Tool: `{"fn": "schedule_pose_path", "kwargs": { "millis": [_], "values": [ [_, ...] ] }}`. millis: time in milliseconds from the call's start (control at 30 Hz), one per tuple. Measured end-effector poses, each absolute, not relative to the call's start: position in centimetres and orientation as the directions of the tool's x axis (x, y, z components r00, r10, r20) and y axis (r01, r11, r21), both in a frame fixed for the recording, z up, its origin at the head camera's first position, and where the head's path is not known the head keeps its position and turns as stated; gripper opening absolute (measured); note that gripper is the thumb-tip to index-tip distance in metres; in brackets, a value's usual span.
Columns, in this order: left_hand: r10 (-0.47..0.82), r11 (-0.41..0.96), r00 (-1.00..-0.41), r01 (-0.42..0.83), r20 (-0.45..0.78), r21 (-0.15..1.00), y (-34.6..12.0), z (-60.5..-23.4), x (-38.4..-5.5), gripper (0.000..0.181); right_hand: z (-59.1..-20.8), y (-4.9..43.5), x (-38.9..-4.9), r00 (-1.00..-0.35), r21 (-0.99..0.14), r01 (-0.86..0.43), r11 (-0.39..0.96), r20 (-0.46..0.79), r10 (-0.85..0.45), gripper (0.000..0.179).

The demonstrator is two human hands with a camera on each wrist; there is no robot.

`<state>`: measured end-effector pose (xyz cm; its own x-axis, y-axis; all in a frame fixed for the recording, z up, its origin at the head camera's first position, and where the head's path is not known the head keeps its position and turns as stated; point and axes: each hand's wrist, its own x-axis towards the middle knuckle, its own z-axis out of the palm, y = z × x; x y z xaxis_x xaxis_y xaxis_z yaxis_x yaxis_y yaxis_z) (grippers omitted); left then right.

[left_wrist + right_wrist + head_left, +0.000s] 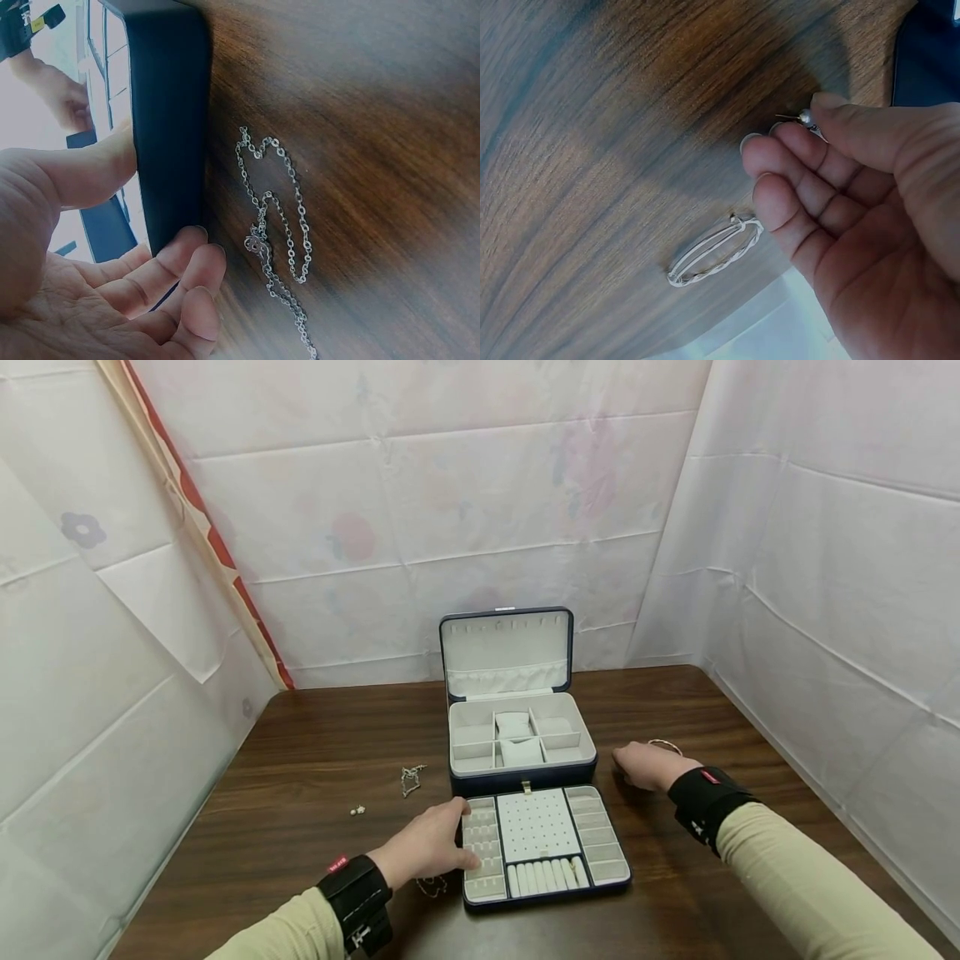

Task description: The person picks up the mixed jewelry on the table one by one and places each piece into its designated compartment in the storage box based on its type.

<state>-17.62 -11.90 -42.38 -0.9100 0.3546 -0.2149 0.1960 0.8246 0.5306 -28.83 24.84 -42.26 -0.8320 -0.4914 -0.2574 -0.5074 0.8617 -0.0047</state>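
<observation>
My left hand (pixel 427 845) grips the left edge of a jewelry tray (pixel 538 825), thumb over the rim and fingers along its dark outer side. Close by on the wood lies a silver chain necklace (pixel 303 225). Between thumb and fingertips, my right hand (pixel 647 766) pinches a small pearl stud earring (pixel 805 117) with a thin post, low over the table right of the box. A twisted silver bangle (pixel 718 259) lies beside that hand. Behind the tray stands a navy jewelry box (pixel 525 778), its lid (pixel 506 647) raised.
Another chain necklace (pixel 410 781) and a pair of small earrings (pixel 357 810) lie on the brown table (pixel 300 768) to the left. White cushions (pixel 517 750) fill two compartments of the box. Pale patterned sheets (pixel 450 510) hang around the table.
</observation>
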Motion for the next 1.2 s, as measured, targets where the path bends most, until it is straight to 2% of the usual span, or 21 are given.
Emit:
{"fn": "schedule_pose_path", "kwargs": {
  "millis": [167, 500, 1200],
  "values": [
    [0.353, 0.827, -0.91, 0.194, -0.219, 0.528, -11.9, -42.36, -17.66, 0.068, -42.12, 24.78, -28.82, -0.825, 0.007, -0.52, 0.854, -0.261, -0.5, 0.01],
    [0.358, 0.826, -0.908, 0.201, -0.216, 0.526, -11.91, -42.54, -17.74, 0.068, -42.31, 24.59, -28.96, -0.835, -0.009, -0.461, 0.887, -0.333, -0.437, 0.01],
    [0.352, 0.832, -0.91, 0.196, -0.221, 0.519, -11.94, -42.61, -17.76, 0.069, -42.39, 24.57, -28.9, -0.842, -0.04, -0.434, 0.9, -0.337, -0.421, 0.016]
  ]
}}
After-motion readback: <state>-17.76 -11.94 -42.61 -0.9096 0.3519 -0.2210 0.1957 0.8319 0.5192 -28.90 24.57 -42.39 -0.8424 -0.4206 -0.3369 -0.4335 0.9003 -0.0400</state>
